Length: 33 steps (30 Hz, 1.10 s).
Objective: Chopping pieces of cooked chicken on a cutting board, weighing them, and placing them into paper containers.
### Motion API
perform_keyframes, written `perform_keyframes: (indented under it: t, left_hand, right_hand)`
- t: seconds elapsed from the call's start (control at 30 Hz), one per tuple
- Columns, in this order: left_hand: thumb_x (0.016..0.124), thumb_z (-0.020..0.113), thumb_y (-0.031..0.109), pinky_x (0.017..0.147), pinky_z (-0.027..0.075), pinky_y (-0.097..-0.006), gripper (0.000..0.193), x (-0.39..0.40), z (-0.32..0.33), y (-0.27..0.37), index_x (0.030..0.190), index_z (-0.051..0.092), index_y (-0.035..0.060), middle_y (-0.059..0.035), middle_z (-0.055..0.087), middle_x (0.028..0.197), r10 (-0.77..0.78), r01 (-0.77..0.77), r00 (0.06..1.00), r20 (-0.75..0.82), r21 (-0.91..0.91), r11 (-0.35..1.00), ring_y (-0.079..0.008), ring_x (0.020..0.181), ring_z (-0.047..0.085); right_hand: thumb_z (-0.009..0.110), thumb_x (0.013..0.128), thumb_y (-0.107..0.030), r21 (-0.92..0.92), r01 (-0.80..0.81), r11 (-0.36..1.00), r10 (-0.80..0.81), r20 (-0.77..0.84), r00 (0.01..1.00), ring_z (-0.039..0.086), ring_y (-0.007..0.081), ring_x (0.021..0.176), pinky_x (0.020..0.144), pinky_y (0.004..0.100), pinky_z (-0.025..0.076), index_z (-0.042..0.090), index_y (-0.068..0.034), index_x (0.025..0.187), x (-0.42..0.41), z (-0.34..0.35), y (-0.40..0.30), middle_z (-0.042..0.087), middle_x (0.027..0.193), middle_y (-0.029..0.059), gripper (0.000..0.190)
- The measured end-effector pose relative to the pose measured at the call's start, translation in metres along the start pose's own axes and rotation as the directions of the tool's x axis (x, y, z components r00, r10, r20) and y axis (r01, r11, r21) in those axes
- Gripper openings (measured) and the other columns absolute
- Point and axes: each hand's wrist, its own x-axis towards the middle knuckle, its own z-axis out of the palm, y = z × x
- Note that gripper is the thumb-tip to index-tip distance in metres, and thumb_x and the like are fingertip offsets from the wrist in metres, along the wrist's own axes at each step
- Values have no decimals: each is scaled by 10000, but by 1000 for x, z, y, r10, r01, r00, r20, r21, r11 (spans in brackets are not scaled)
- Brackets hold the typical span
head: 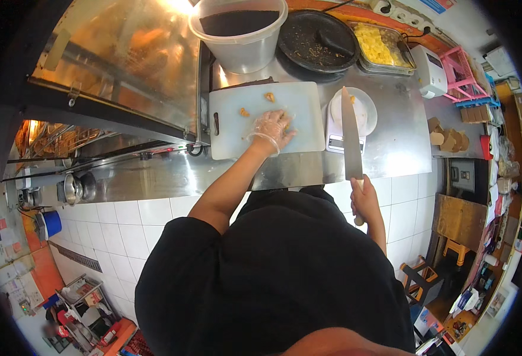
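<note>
My left hand (pixel 272 129), in a clear plastic glove, rests on a white cutting board (pixel 225 98). Something yellowish shows beside its thumb, but the fingers hide whether they grip it. Two small browned food pieces lie on the board: one piece (pixel 269 96) beyond the fingers, another piece (pixel 244 112) to the left. My bare right hand (pixel 364 198) holds the pale handle of a large kitchen knife (pixel 353 142), tip pointing away from me. Its blade passes above a white kitchen scale (pixel 333 143) bearing a pale round plate (pixel 370 115) with a bit of food.
Behind the board stand a translucent bucket (pixel 247 51) of dark liquid and a black stone mortar (pixel 305 40) with a pestle. A container of yellow chunks (pixel 374 44) sits further right. A glass-fronted heated cabinet (pixel 123 66) borders the steel counter (pixel 398 115) on the left.
</note>
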Motion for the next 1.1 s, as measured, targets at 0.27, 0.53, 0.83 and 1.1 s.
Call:
perform_keyframes:
  t: [0.27,0.53,0.83,1.1]
  left_hand:
    - [759,646,187,738,498,-379,189,2,5,4,906,635,69,-124,601,969,48,-106,946,-321,-167,980,-296,849,591]
    - [889,547,305,570,431,-276,175,45,-21,18,988,566,163,-10,604,913,-503,40,803,320,-871,-490,-128,691,540]
    - [870,526,286,603,418,-286,203,177,45,247,1007,564,142,-58,551,1062,259,360,913,315,-326,-874,-174,840,516]
    - [862,540,297,520,408,-285,200,312,204,486,1012,584,172,-70,590,1021,525,704,670,525,-226,-674,-187,774,558]
  right_hand:
    - [511,942,-254,82,18,996,-24,67,997,444,102,372,320,269,353,465,-18,1019,7,-25,-2,441,517,9,252]
    - [522,937,-310,79,42,996,-45,45,998,444,102,385,335,264,366,429,-2,1102,36,-91,12,448,549,12,362]
    - [487,955,-303,376,110,920,-114,-13,993,424,89,366,331,249,370,436,-10,1119,53,-233,66,443,565,6,340]
    - [487,956,-256,464,175,868,7,-364,931,428,86,357,319,250,361,449,-25,1086,40,-394,163,446,551,4,268]
